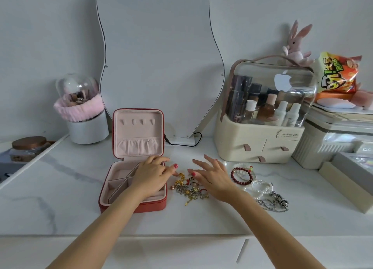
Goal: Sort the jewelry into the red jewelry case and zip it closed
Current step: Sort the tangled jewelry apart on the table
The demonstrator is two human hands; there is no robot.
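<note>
1. The red jewelry case (133, 205) sits open on the marble tabletop (60, 188), at about 8 o'clock from the middle of the shot. Its lid (138, 133) stands upright at the back, pink lining facing out.
2. The left hand (150, 174) is over the case's right side, covering some of the little pink compartments. Fingers are curled a bit and the thumb sticks out toward 3 o'clock. Honestly can't tell if it's pinching anything; the fingertips are bunched and nothing shows between them.
3. The right hand (212, 178) is spread wide with straight fingers, hovering over or resting on the pile, gripping nothing that I can see.
4. The pile of small jewelry (188, 190), gold and silver charms plus rings all tangled, lies between the two hands, just beside the case at its 3 o'clock.
5. At 3 o'clock from the right hand: a dark red bead bracelet (242, 175), pearl strands (260, 188) and a silver ball chain (274, 203), all loose on the table.
6. Behind those, at roughly 1 o'clock, there's a cream cosmetics organizer (260, 143) with a clear dome; a wavy mirror (159, 66) stands at 12.
</note>
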